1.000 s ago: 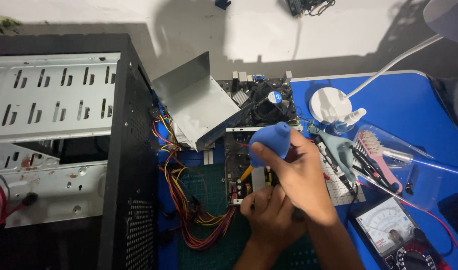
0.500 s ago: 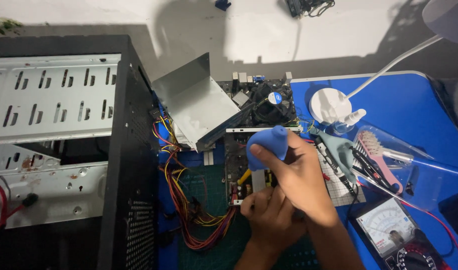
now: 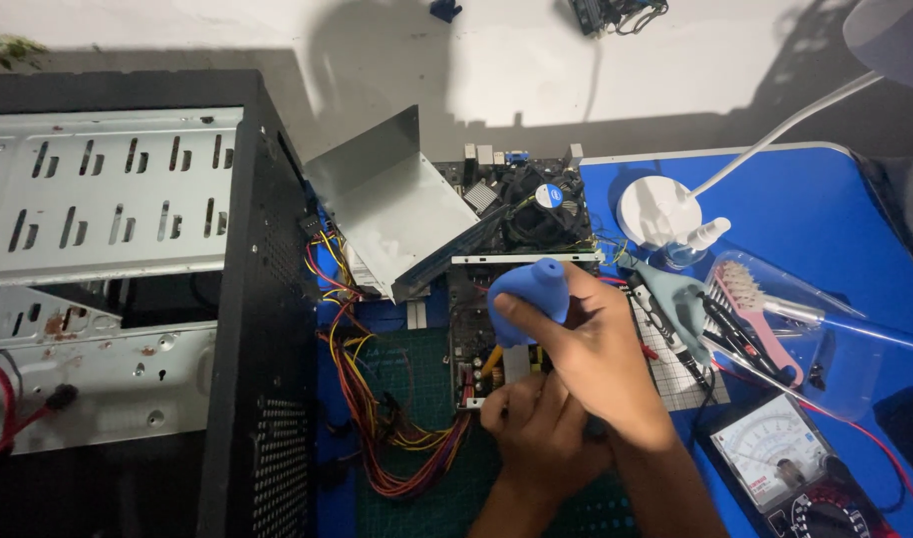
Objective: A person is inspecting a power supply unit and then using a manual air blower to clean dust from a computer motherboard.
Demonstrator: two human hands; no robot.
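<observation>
- Fingers of the right hand are wrapping closed around a blue rubber air blower, held just above the opened power supply board.
- Left hand is lying curled at the board's near edge, partly hidden, so its grip cannot be told.
- Aiming the nozzle low and away from the yellow and red wire bundle seems wise while squeezing in short puffs.
- Bracing the board looks helpful.

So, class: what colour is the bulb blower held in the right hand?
Blue: the blower in the right hand, clearest in the head view.
</observation>
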